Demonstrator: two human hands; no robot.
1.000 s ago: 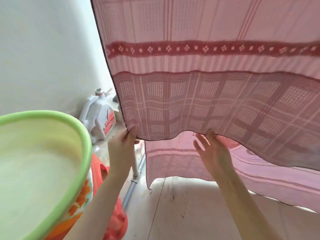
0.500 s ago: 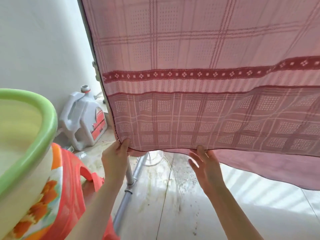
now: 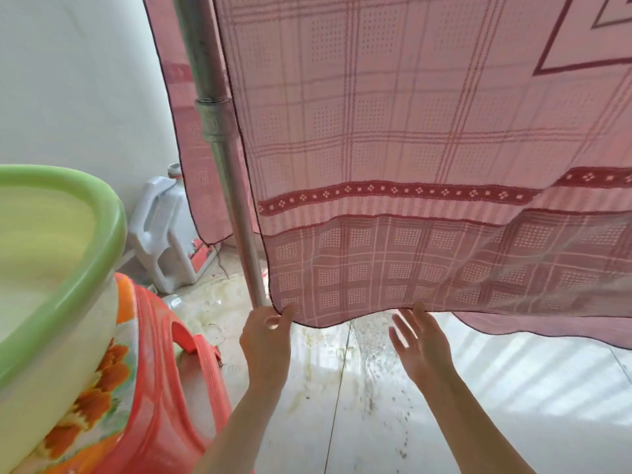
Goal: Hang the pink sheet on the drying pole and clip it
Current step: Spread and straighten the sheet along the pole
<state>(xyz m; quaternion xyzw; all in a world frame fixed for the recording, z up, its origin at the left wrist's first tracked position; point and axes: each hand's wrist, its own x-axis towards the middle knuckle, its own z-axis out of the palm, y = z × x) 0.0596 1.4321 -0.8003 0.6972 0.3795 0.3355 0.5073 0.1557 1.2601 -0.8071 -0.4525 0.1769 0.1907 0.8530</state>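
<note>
Far left: green-rimmed basin (image 3: 102, 213) sitting on a red stool (image 3: 164, 388) with an orange flower print. Behind it, against the wall (image 3: 68, 80), a white jug (image 3: 160, 234) standing on the floor (image 3: 342, 405). Next over, a metal pole (image 3: 219, 138) running upright and slightly tilted, with a threaded joint partway up — back layer of the sheet (image 3: 410, 131) hanging behind it, front layer in front and to its right. Pink, checked, with a dark red diamond band near the bottom, draped down from above the frame and filling most of the upper right; top fold and any clips out of view. Left hand (image 3: 265, 347) pinching the sheet's lower left corner between thumb and fingers, right at the foot of the visible pole. Bottom hem sagging in a wave from there over to the right hand (image 3: 422, 343) — palm up, fingers spread loose, tips just touching the hem, not gripping anything. Past that, hem drooping lower toward the right edge, with sunlit stripes on the pale, stained floor underneath.
</note>
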